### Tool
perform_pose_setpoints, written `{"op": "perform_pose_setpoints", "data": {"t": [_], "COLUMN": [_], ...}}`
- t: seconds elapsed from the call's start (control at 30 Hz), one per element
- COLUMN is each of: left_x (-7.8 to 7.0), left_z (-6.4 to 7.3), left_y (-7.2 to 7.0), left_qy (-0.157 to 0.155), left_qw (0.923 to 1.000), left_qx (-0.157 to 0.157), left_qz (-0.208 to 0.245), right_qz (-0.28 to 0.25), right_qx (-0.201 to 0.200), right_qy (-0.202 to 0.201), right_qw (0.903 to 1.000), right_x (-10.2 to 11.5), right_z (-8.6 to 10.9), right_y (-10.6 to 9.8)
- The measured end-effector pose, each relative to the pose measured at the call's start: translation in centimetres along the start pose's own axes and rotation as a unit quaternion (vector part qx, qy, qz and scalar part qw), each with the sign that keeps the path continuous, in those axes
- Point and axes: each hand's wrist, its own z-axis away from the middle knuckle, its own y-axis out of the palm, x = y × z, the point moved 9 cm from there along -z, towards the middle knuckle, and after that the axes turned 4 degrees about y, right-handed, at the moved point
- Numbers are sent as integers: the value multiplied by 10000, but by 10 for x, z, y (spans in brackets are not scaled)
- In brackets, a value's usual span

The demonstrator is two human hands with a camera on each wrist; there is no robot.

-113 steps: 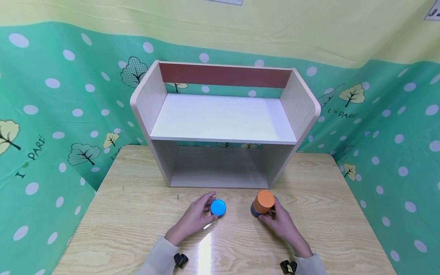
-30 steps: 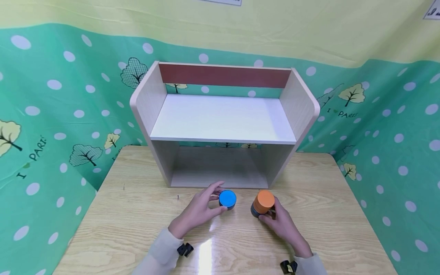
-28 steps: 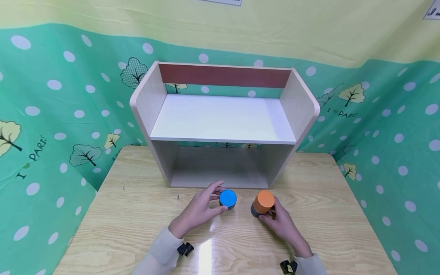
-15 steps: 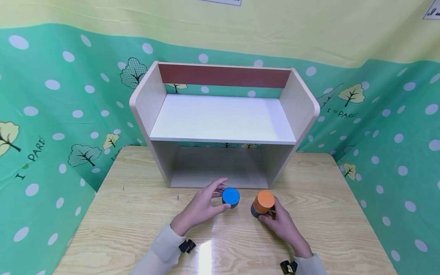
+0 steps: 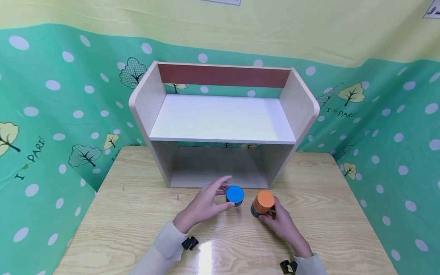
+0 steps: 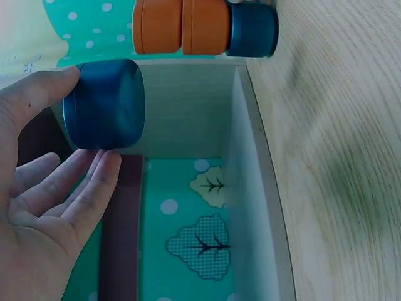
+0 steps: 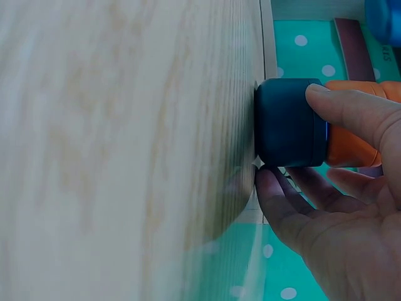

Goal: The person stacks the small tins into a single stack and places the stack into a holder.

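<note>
My left hand (image 5: 205, 204) pinches a small round blue tin (image 5: 235, 194) between thumb and fingertips. In the left wrist view this tin (image 6: 105, 103) hangs off the table, level with the upper part of a stack. That stack stands just to its right: a dark blue tin (image 7: 289, 122) at the bottom, with an orange tin (image 6: 205, 26) and another orange tin (image 6: 160, 26) above it. Thumb and fingers of my right hand (image 5: 283, 225) grip the bottom tin low at the table. The two blue tins are apart.
Behind the hands stands a pale two-level shelf unit (image 5: 223, 139) with a dark red back rail (image 5: 225, 75). Its lower front edge is close beyond the tins. A green dotted curtain (image 5: 51, 114) hangs around the wooden table (image 5: 113, 229).
My left hand has carried the blue tin to the right and away from me, up off the table and nearer the stack. The right hand and the stack have stayed in place.
</note>
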Motion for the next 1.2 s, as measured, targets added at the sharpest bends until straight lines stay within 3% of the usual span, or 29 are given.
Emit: {"op": "perform_pose_setpoints", "data": {"t": [0.4,1.2], "left_x": [-7,-33], "left_z": [-11,-38], "left_y": [7,20], "left_qy": [-21,753], "left_qw": [9998,9965], "left_qx": [136,278], "left_qz": [117,228], "right_qz": [22,-12], "right_qx": [-16,20], "right_qy": [106,91], "right_qw": [9999,10000], "right_x": [0,0], "right_z": [-1,-1], "right_y": [0,1]}}
